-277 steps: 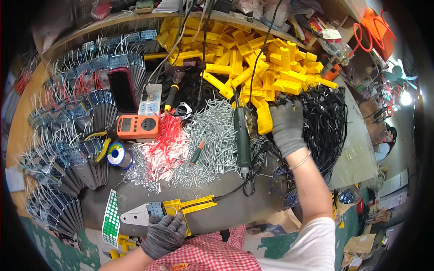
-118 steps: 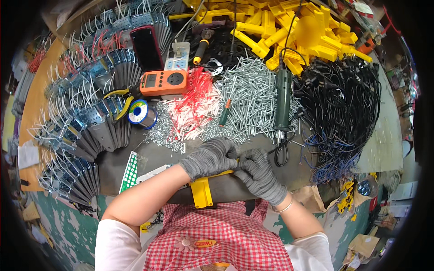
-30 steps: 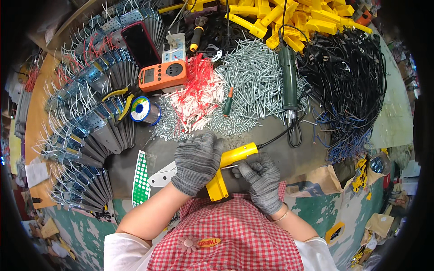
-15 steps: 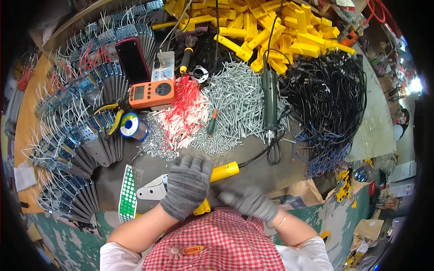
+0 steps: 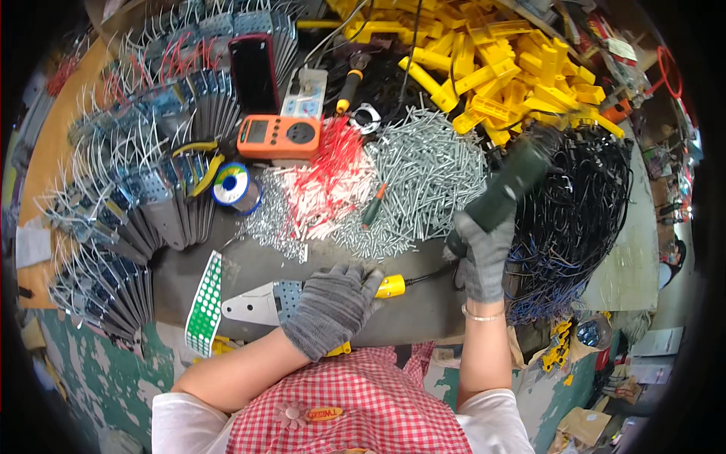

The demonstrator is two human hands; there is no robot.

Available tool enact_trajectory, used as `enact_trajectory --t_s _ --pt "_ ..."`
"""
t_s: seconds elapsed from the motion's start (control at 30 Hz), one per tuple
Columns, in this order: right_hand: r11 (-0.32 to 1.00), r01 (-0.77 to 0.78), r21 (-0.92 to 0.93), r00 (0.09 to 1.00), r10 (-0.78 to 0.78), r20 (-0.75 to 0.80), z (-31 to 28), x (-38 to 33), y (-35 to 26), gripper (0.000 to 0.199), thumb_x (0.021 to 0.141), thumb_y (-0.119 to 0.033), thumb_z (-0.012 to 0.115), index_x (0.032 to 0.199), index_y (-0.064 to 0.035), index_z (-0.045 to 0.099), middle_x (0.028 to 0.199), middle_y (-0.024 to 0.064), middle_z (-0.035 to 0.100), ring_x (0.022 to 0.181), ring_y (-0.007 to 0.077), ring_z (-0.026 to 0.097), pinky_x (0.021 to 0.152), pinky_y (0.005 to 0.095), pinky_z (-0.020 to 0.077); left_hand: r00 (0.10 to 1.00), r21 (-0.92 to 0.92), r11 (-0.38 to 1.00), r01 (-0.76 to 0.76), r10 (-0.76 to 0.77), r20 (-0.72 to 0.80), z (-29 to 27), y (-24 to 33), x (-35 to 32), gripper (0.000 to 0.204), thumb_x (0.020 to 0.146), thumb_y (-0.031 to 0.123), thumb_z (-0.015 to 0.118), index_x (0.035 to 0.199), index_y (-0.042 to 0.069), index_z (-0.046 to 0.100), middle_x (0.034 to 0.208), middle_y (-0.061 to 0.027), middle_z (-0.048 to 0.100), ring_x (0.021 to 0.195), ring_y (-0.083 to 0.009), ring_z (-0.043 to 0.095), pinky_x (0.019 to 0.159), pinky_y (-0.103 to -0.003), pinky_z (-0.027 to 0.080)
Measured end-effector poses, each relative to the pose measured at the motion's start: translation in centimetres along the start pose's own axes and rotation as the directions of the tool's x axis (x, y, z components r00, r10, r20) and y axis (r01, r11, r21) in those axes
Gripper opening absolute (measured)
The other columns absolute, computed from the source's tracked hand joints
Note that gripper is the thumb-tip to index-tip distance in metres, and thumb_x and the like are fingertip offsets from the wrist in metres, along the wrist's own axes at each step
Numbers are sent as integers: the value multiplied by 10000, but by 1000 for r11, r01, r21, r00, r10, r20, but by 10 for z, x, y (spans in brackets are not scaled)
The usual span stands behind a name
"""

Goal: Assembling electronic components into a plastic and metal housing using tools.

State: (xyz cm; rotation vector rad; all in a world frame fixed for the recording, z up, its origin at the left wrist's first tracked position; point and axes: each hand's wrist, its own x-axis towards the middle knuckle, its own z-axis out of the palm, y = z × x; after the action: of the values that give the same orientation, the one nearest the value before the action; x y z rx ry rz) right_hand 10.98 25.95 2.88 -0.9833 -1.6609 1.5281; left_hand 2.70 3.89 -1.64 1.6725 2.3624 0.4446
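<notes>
My gloved left hand [image 5: 333, 309] lies closed over a yellow plastic handle [image 5: 391, 286] at the front of the table. Beside that hand a grey metal blade [image 5: 251, 305] with a perforated bracket [image 5: 288, 296] sticks out to the left. A black cord leaves the handle's right end. My right hand [image 5: 486, 253], gloved too, grips a dark green electric screwdriver [image 5: 508, 185], which is tilted and blurred by motion. Its tip end is partly hidden at the glove. A heap of silver screws [image 5: 435, 178] lies just left of the screwdriver.
Black cords [image 5: 578, 219] are piled at the right, yellow plastic housings [image 5: 522, 68] at the back. Bracketed blades with white wires [image 5: 132, 200] line the left. An orange meter [image 5: 278, 138], solder spool [image 5: 236, 188], phone [image 5: 254, 73] and green-dotted sticker sheet [image 5: 204, 306] lie left of centre.
My right hand has moved away from the apron, up and right, and taken hold of the electric screwdriver, which is now tilted. My left hand stays on the yellow handle. The whole view has shifted slightly.
</notes>
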Motion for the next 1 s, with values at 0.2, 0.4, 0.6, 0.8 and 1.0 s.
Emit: enact_trajectory --t_s 0.2,0.4,0.6,0.8,1.0 --pt "970 76 229 930 -152 336 4 -46 18 604 741 -69 811 1206 -97 427 1015 58 562 861 185 603 867 397 537 1000 -5 1000 -5 5 -24 3 1 7 539 930 470 600 1300 77 604 1069 -141 640 966 -297 637 817 -428 526" --pt "971 -53 234 784 -104 612 -5 -61 13 317 778 -91 782 1032 -73 594 980 2 604 919 111 577 860 306 495 996 -62 998 22 -16 88 2 1 11 578 945 495 567 1341 74 569 1118 -155 644 1026 -310 640 874 -438 526" --pt "963 57 263 813 -198 548 14 -63 0 354 781 -53 785 1054 -82 562 919 27 601 839 141 581 774 325 512 997 -75 997 19 -13 79 -1 1 10 578 960 488 548 1356 68 559 1153 -166 636 1060 -315 626 893 -450 522" --pt "958 78 278 869 -202 453 23 -69 10 439 773 -73 825 1095 -73 526 833 30 582 761 152 583 712 333 533 994 -59 997 53 -47 97 3 7 8 551 960 457 552 1350 68 567 1191 -157 623 1085 -318 613 910 -447 518" --pt "765 526 -371 707 -150 691 2 -69 -29 437 773 -159 787 1165 -59 623 1134 78 651 1029 210 622 875 344 504 988 -47 996 79 -71 141 -5 5 7 497 951 401 566 1326 74 581 1183 -154 622 1100 -317 604 913 -444 518"
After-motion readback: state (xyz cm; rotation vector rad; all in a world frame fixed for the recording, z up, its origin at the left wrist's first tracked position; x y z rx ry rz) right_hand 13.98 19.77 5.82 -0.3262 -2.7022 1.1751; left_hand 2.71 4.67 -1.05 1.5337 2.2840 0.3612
